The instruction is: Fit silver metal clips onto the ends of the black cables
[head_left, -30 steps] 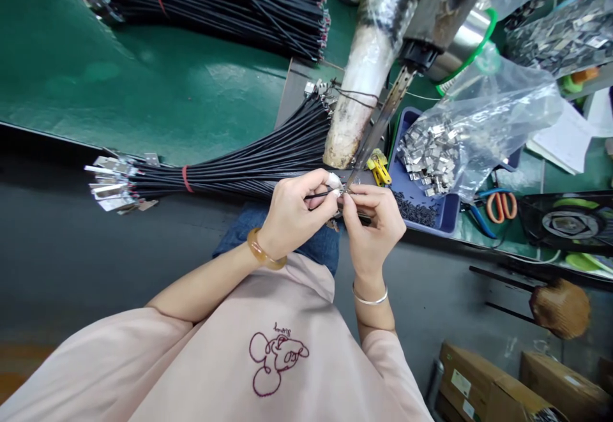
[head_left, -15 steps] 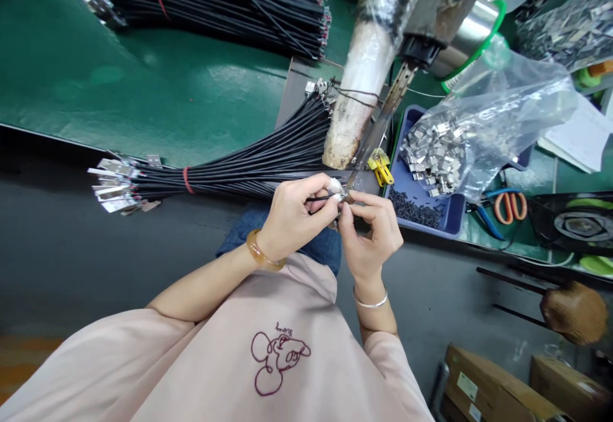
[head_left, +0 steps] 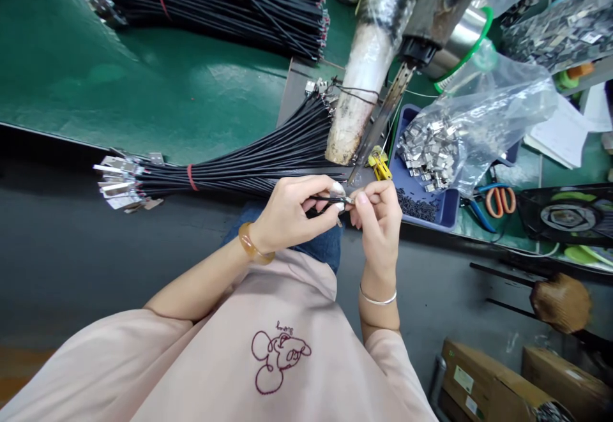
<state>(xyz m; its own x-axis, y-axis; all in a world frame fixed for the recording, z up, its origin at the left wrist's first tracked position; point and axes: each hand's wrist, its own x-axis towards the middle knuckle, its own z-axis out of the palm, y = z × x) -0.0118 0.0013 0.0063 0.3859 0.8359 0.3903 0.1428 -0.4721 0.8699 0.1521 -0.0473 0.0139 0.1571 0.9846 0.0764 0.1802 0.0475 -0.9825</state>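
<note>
My left hand is closed in a pinch on a black cable near its end, with white coverings on the fingertips. Thumb and fingers of my right hand pinch a small silvery connector piece at the cable's tip, mostly hidden by the fingers. Just above both hands, the metal strip with holes points down from its dark holder. A bundle of black cables, tied with a red band, lies behind my left hand, metal plates at its left end.
A blue tray holds metal connectors in a plastic bag and small black tubes. Yellow cutters, orange-handled scissors and a wire spool lie nearby. A wrapped white tube overhangs the bench.
My right hand has turned more upright and shifted slightly right, its fingers closing at the cable's end. Both hands have drawn slightly away from the metal strip's tip. The view has shifted slightly.
</note>
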